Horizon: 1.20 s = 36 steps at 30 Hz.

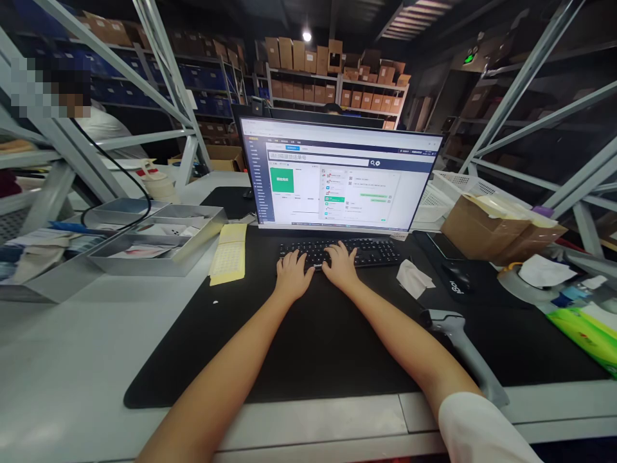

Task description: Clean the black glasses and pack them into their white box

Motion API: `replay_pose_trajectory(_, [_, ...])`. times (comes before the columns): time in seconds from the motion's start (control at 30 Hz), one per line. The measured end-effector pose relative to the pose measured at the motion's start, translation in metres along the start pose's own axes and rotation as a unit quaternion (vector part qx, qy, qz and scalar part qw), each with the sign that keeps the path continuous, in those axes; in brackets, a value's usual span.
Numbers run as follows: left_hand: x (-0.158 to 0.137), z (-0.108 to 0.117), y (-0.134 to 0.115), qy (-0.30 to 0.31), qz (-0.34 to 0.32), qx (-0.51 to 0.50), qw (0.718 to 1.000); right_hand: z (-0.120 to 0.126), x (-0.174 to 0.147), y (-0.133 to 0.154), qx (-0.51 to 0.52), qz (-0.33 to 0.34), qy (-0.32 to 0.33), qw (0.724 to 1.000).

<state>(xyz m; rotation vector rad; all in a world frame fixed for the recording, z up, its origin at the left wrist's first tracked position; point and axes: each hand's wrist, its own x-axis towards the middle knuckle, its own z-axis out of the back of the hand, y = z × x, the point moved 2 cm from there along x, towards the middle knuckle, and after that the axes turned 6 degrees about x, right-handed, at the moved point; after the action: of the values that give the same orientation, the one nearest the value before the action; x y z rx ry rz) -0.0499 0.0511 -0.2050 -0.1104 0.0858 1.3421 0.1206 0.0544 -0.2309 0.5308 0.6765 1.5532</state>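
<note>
Both of my hands rest on a black keyboard (380,251) that lies in front of a lit monitor (344,173). My left hand (292,275) covers the left end of the keys, fingers spread and holding nothing. Over the middle keys, my right hand (341,263) is also spread, with its fingertips on the keys and nothing in its grasp. The screen shows a page with a green square and a chat window. Under my forearms lies a black desk mat (289,360). A grey barcode scanner (465,347) lies beside my right forearm.
Left of the mat stand grey trays (149,267) with papers, and a yellow label pad (229,254). To the right are a crumpled tissue (414,278), a black mouse (456,278), a cardboard box (482,225) and a green tissue pack (585,334). A person (108,132) is at far left.
</note>
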Motion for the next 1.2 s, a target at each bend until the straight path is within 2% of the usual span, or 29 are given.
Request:
replay_pose_trajectory(0.13, [0.000, 0.000, -0.001, 0.003, 0.001, 0.003, 1.000, 0.000, -0.002, 0.006, 0.000, 0.041, 0.026, 0.999])
replay_pose_trajectory(0.3, [-0.001, 0.001, -0.001, 0.005, 0.002, 0.006, 1.000, -0.002, -0.003, 0.010, 0.006, 0.026, 0.043, 0.999])
replay_pose_trajectory(0.4, [-0.001, 0.001, -0.001, 0.006, 0.002, 0.007, 1.000, 0.000, -0.003, 0.009, 0.000, 0.010, 0.006, 1.000])
replay_pose_trajectory(0.5, [-0.001, 0.001, -0.001, 0.006, 0.002, 0.008, 1.000, 0.003, -0.003, 0.006, -0.032, -0.043, -0.046, 0.998])
replay_pose_trajectory(0.6, [-0.001, 0.001, -0.001, 0.005, 0.002, 0.009, 1.000, 0.004, -0.003, 0.003, -0.044, -0.064, -0.056, 0.995])
replay_pose_trajectory(0.8, [-0.001, 0.005, -0.002, -0.004, 0.009, 0.007, 1.000, -0.001, -0.001, 0.004, -0.003, -0.004, 0.007, 1.000])
replay_pose_trajectory(1.03, [-0.001, 0.011, -0.004, -0.017, 0.027, 0.003, 0.999, -0.002, -0.003, 0.008, -0.031, 0.016, 0.003, 0.999])
replay_pose_trajectory(1.2, [-0.001, 0.009, -0.004, -0.018, 0.030, 0.000, 0.999, -0.005, -0.003, 0.012, -0.046, 0.040, 0.066, 0.996])
